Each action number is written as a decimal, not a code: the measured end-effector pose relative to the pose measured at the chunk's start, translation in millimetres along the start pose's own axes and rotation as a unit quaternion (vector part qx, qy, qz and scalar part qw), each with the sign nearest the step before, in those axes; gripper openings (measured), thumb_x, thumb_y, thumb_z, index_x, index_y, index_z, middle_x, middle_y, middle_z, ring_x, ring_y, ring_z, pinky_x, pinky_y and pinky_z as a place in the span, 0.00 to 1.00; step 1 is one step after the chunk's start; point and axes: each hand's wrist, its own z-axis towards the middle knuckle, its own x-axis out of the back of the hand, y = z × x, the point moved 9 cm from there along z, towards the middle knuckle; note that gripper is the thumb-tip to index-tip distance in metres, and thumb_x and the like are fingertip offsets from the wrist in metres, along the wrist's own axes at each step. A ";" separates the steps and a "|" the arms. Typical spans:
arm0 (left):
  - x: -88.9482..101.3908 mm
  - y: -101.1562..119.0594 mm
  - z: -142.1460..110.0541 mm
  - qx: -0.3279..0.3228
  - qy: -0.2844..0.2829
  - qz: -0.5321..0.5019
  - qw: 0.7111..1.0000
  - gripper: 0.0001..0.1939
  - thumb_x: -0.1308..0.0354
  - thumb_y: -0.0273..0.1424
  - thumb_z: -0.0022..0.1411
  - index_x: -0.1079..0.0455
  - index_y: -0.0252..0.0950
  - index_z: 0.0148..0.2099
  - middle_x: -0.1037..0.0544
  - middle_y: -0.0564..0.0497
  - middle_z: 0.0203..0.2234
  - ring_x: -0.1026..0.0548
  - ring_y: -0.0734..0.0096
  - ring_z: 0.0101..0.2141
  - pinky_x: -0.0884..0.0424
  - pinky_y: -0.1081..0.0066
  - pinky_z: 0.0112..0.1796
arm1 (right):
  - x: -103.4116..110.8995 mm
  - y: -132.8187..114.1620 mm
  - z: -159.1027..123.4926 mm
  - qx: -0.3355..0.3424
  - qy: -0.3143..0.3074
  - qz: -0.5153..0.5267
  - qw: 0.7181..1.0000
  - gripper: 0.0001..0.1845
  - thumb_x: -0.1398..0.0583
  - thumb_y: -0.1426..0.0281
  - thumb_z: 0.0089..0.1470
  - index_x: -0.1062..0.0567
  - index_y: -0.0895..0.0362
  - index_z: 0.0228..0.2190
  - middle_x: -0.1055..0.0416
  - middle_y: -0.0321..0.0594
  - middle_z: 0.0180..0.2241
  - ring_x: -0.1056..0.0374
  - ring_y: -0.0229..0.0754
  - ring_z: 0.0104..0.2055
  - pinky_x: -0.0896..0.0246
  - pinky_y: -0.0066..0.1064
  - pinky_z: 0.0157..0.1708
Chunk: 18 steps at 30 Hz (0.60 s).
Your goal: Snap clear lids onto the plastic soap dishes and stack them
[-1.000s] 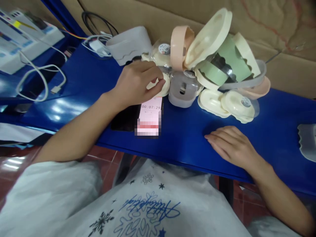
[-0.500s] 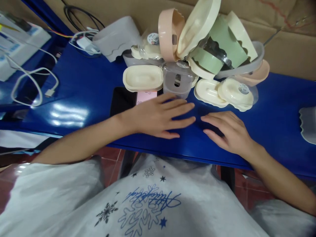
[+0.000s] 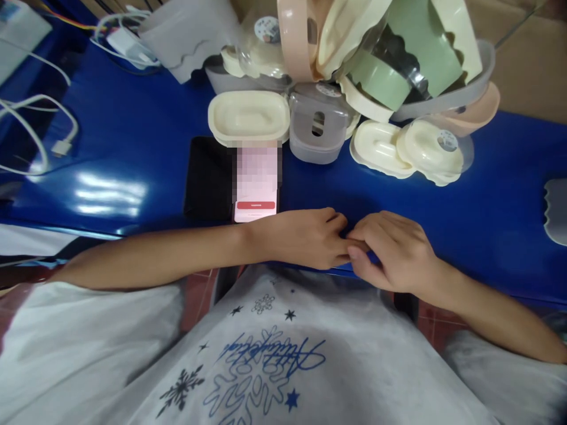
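My left hand (image 3: 310,239) and my right hand (image 3: 394,251) meet over the front edge of the blue table. The right hand's thumb and fingers are closed around a finger of my left hand. The left hand's other fingers are curled, with no object showing in them. Just beyond the left wrist lies a phone (image 3: 256,195) with a lit pinkish screen, partly blurred out. A black flat case or device (image 3: 208,180) sits left of it. A cream oval tray (image 3: 248,118) is behind the phone, beside a translucent grey box (image 3: 318,136) with a slot.
Cream scalloped dishes (image 3: 383,150) lie to the right, under a pile with a peach container (image 3: 296,41) and green containers (image 3: 423,47). A grey container (image 3: 190,38) leans at back left. White cables (image 3: 66,136) lie left; another grey piece (image 3: 556,209) sits far right.
My left hand has drawn back toward the table edge and curled its fingers, uncovering the phone. Both hands have come together, the right closing on a left finger. The view has shifted slightly.
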 end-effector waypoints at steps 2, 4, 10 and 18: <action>-2.5 5.7 -0.3 0.004 0.008 -0.015 1.000 0.13 0.46 0.19 0.72 0.31 0.37 0.34 0.26 0.50 0.25 0.28 0.66 0.25 0.38 0.64 0.28 | -4.9 -1.2 1.1 -0.023 -0.029 0.007 0.999 0.20 0.48 0.70 0.73 0.29 0.54 0.27 0.32 0.35 0.23 0.37 0.38 0.23 0.42 0.35 0.26; -5.9 10.3 0.5 0.014 0.014 -0.032 0.999 0.13 0.45 0.18 0.70 0.33 0.37 0.33 0.27 0.50 0.23 0.28 0.66 0.25 0.38 0.65 0.26 | -6.6 -1.8 2.0 -0.025 -0.030 0.014 0.999 0.23 0.49 0.70 0.74 0.31 0.54 0.25 0.35 0.32 0.20 0.42 0.36 0.20 0.48 0.35 0.23; -11.7 17.3 8.0 0.050 0.020 -0.121 0.991 0.11 0.46 0.21 0.74 0.28 0.38 0.39 0.24 0.49 0.30 0.23 0.63 0.35 0.30 0.62 0.29 | 2.0 -13.6 -2.5 0.077 0.051 -0.053 0.994 0.27 0.42 0.64 0.75 0.32 0.54 0.21 0.38 0.31 0.18 0.43 0.35 0.20 0.47 0.33 0.23; 0.9 28.6 10.6 0.012 -0.002 -0.112 0.994 0.13 0.46 0.23 0.76 0.29 0.40 0.36 0.28 0.50 0.28 0.25 0.65 0.34 0.26 0.63 0.35 | 3.4 -28.7 -16.5 0.183 0.035 -0.062 0.981 0.25 0.41 0.61 0.75 0.26 0.53 0.24 0.35 0.33 0.22 0.42 0.37 0.24 0.46 0.36 0.23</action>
